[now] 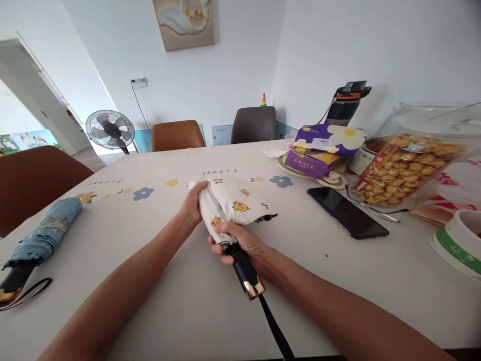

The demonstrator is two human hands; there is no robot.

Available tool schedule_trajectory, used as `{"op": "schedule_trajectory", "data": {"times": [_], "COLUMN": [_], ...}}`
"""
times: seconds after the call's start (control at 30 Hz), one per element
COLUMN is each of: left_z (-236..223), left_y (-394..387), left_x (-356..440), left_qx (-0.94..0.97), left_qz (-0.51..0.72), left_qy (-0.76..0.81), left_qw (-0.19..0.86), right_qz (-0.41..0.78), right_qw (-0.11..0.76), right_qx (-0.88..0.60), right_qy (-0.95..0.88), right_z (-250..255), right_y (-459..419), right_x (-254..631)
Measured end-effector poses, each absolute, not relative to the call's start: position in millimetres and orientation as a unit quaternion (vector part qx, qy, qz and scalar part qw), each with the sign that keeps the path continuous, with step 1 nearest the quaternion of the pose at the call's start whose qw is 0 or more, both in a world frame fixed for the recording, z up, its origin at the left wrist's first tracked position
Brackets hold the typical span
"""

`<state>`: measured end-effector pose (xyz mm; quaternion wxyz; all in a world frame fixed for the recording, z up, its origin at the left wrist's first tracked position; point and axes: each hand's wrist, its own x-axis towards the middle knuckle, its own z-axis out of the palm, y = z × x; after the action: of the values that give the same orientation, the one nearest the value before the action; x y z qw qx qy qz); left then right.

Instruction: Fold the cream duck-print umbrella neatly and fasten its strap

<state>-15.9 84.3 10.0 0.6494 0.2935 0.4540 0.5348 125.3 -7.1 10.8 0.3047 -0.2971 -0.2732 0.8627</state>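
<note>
Between my hands is a white folding umbrella [229, 200] with small yellow cartoon prints, its canopy collapsed and partly wrapped. A loose flap of the cloth spreads to the right, with black rib tips showing at its edge. My left hand [194, 201] grips the far end of the canopy, its fingers mostly hidden behind the cloth. Closer to me, my right hand [240, 241] is closed round the canopy's base, just above the black handle [244, 271] with its gold end. A black wrist strap [276, 326] hangs from that handle toward the table's front edge.
A folded blue umbrella [47, 233] lies at left on the table [169, 306]. On the right are a black phone [347, 211], glasses [376, 208], purple boxes [311, 155], a clear snack jar [413, 165], a green-banded white roll [460, 243] and a dark bottle [343, 105]. Chairs stand around.
</note>
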Motion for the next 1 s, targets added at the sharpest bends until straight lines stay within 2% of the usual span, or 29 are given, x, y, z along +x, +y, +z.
{"op": "schedule_trajectory", "data": {"times": [0.13,0.27,0.33,0.47,0.53,0.83,0.93,1.0], "left_z": [7.1,28.3,41.9,56.8,58.5,71.2,68.8,68.5], "left_y": [101.2,92.4,78.8,58.9,60.9,102.9,108.1,108.2], "left_x": [-45.9,-52.7,-36.7,10.4,28.4,45.7,44.5,41.6], "left_qx": [0.325,0.445,0.551,0.686,0.737,0.867,0.856,0.852], "left_qz": [0.590,0.603,0.555,0.404,0.311,-0.086,-0.152,-0.138], "left_qy": [0.599,0.596,0.545,0.444,0.431,0.432,0.452,0.465], "left_qw": [0.433,0.289,0.302,0.410,0.417,0.232,0.200,0.196], "right_qz": [0.871,0.874,0.872,0.866,0.865,0.871,0.871,0.876], "right_qw": [0.261,0.253,0.250,0.241,0.242,0.221,0.224,0.219], "right_qx": [-0.318,-0.316,-0.324,-0.336,-0.329,-0.307,-0.304,-0.299], "right_qy": [-0.268,-0.268,-0.269,-0.282,-0.290,-0.312,-0.314,-0.309], "right_z": [8.6,7.4,7.4,7.6,6.7,-1.5,-2.1,-2.2], "right_y": [-12.2,-13.2,-12.5,-11.0,-10.0,-4.1,-3.1,-2.4], "right_x": [121.2,117.7,116.9,117.5,118.7,120.7,120.9,121.6]}}
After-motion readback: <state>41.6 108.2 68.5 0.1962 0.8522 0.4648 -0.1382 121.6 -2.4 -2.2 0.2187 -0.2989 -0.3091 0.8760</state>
